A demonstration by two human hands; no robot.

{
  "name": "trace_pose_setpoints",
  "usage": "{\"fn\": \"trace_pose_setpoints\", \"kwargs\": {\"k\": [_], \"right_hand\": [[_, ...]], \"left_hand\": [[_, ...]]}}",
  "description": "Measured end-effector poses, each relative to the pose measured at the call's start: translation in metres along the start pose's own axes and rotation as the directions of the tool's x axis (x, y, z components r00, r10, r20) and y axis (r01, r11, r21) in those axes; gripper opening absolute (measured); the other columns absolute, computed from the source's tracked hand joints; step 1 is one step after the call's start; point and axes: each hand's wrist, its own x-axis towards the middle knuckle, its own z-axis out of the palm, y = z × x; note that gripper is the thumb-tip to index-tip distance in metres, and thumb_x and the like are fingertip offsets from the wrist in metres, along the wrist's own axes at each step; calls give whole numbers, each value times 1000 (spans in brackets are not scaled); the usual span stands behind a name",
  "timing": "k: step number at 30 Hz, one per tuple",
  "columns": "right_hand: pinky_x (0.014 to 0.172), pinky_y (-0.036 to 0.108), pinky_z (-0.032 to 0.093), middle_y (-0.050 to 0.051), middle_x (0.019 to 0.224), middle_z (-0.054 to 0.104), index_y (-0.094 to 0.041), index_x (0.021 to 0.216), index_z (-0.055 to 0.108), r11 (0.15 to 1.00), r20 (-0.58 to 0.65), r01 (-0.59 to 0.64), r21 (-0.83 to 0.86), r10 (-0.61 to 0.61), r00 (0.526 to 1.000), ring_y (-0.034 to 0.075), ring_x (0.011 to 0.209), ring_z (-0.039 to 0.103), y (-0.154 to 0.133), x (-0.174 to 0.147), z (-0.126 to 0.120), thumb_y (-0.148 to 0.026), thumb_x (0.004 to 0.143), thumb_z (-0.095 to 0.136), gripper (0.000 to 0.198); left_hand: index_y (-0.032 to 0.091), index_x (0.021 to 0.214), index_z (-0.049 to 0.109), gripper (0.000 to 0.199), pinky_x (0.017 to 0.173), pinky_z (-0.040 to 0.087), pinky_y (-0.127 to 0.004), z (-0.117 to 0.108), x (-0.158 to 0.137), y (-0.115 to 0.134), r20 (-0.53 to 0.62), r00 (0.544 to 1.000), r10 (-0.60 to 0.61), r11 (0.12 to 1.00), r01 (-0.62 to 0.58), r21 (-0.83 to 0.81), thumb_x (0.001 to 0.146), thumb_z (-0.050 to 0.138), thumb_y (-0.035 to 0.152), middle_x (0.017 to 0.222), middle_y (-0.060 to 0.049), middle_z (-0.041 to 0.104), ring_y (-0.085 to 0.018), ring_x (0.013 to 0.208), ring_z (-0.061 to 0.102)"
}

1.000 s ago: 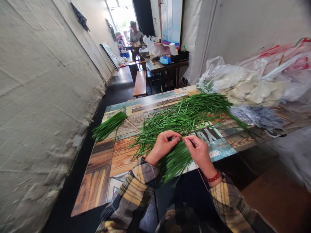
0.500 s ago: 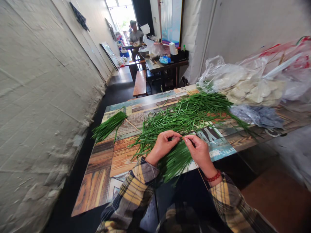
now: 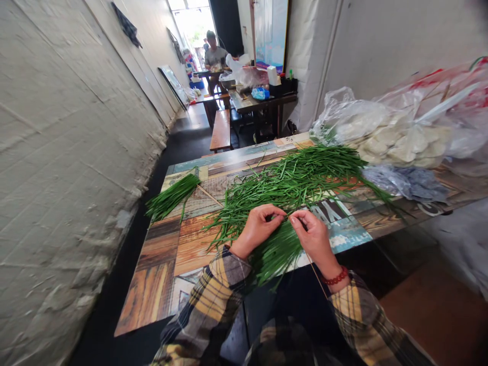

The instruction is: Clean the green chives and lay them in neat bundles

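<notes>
A bunch of garlic chives (image 3: 275,258) lies at the table's near edge, with both hands over its upper end. My left hand (image 3: 261,230) is closed in a pinch at a thin tan string (image 3: 317,278). My right hand (image 3: 314,236) pinches the same string close to the left fingertips, and its tail hangs below the right palm past the table edge. Exactly how the string runs around the bunch is hidden by the fingers. Beyond the hands spreads a pile of loose chives (image 3: 285,178). A second, neat bunch (image 3: 173,197) rests at the left, by a tan strand (image 3: 209,194).
The patchwork-patterned table (image 3: 152,269) runs close to the left wall. Clear plastic bags (image 3: 400,137) with pale, flat pieces stand at the right, above a crumpled grey-blue bag (image 3: 406,182). Farther back are a bench (image 3: 220,129), another table (image 3: 249,103) and a seated person (image 3: 215,53).
Both hands stay pinched together at the string, almost still. The whole view shifts very slightly. A white sheet near the far person has dropped out of sight.
</notes>
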Motion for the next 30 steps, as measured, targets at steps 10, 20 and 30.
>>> {"fn": "trace_pose_setpoints", "kwargs": {"k": [10, 20, 30], "right_hand": [[53, 27, 43, -3, 61, 55, -19, 118, 57, 999, -19, -41, -7, 41, 999, 13, 51, 49, 12, -6, 2, -40, 84, 56, 40], [54, 28, 43, 0, 65, 59, -20, 111, 61, 999, 13, -45, 1, 45, 999, 14, 54, 51, 15, -6, 2, -39, 84, 56, 34], [53, 27, 40, -4, 60, 49, -22, 119, 59, 999, 37, -5, -50, 7, 999, 13, 51, 43, 12, -5, 2, -38, 86, 53, 37]], "left_hand": [[16, 82, 70, 16, 63, 39, -23, 3, -6, -5, 12, 995, 101, 988, -102, 119, 81, 54, 18, 73, -2, 64, -12, 68, 56], [20, 84, 68, 17, 65, 40, -23, 2, -11, -2, 73, 991, 114, 965, -128, 231, 83, 51, 18, 78, -1, 62, -13, 73, 56], [19, 85, 67, 19, 66, 40, -24, 0, -11, -4, 109, 972, 209, 918, -234, 319, 86, 48, 17, 80, -2, 60, -13, 74, 55]]}}
